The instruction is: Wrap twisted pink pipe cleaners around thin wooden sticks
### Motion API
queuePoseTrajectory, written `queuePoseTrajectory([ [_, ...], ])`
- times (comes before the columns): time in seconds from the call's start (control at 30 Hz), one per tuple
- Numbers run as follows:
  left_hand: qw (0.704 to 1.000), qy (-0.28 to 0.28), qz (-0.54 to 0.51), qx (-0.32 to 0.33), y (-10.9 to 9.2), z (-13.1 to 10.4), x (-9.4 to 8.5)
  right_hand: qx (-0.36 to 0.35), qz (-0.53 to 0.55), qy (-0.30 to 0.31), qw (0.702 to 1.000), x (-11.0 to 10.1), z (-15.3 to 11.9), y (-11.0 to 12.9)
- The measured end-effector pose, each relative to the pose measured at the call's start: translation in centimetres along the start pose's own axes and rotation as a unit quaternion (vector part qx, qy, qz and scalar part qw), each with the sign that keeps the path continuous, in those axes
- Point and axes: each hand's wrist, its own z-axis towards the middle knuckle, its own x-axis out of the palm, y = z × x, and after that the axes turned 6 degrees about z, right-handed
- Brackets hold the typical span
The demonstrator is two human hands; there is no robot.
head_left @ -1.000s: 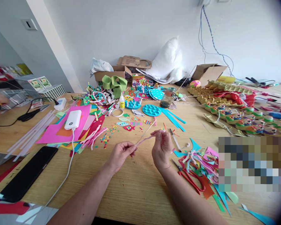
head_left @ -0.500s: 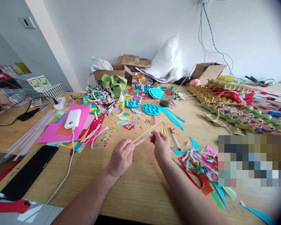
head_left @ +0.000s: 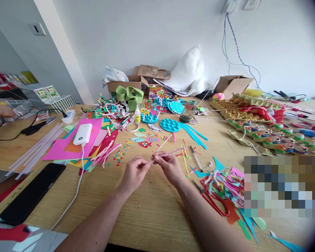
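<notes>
Over the middle of the table, my left hand (head_left: 136, 171) and my right hand (head_left: 170, 166) meet with their fingertips almost touching. The left fingers pinch the lower end of a thin wooden stick (head_left: 164, 142), which slants up and to the right. My right thumb and fingers close on a pale pink pipe cleaner (head_left: 176, 151), its free end sticking out to the right. Where it meets the stick is mostly hidden by the fingers. Beyond the hands lie several paper fish (head_left: 145, 144) and a round blue piece with scalloped shapes (head_left: 170, 125).
Red-handled scissors (head_left: 215, 203) and paper scraps lie right of my forearm, near a pen (head_left: 196, 158). Left are pink pipe cleaners (head_left: 106, 154), a white power bank (head_left: 83, 134) with cable and a black phone (head_left: 33, 192). A glass jar (head_left: 188, 112) stands behind. Another person's hand (head_left: 2, 111) is far left.
My right hand has moved left and close to my left hand. The pipe cleaner, formerly stretched between the hands, now juts out right of my right hand. The view has shifted slightly.
</notes>
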Motion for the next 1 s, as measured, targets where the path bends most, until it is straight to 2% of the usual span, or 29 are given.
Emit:
queuePoseTrajectory([
  [0.23, 0.989, 0.019, -0.108, -0.099, 0.26, 0.27, -0.07, -0.036, -0.105, -0.023, 0.994, 0.14, 0.08, 0.27],
  [0.33, 0.988, 0.017, -0.108, -0.105, 0.27, 0.26, -0.09, -0.057, -0.142, -0.027, 0.988, 0.18, 0.04, 0.13],
  [0.4, 0.994, 0.014, -0.075, -0.077, 0.21, 0.23, -0.12, -0.064, -0.168, -0.034, 0.983, 0.23, -0.04, -0.01],
  [0.5, 1.000, -0.002, 0.026, 0.007, 0.07, 0.12, -0.20, -0.050, -0.195, -0.056, 0.978, 0.46, -0.24, -0.12],
  [0.6, 0.987, -0.015, 0.129, 0.093, -0.01, -0.15, -0.25, -0.015, -0.195, -0.076, 0.978, 0.77, -0.40, -0.19],
  [0.7, 0.967, -0.018, 0.203, 0.154, -0.08, -0.47, -0.31, 0.051, -0.129, -0.074, 0.988, 0.91, -0.45, -0.31],
  [0.77, 0.961, -0.023, 0.219, 0.170, -0.19, -0.59, -0.39, 0.098, -0.065, -0.064, 0.991, 0.90, -0.44, -0.34],
  [0.83, 0.967, -0.031, 0.199, 0.154, -0.28, -0.54, -0.51, 0.110, -0.029, -0.051, 0.992, 0.87, -0.42, -0.25],
  [1.0, 0.995, -0.036, 0.077, 0.050, 0.03, 0.03, -0.60, 0.045, 0.005, -0.005, 0.999, 0.85, -0.43, 0.25],
])
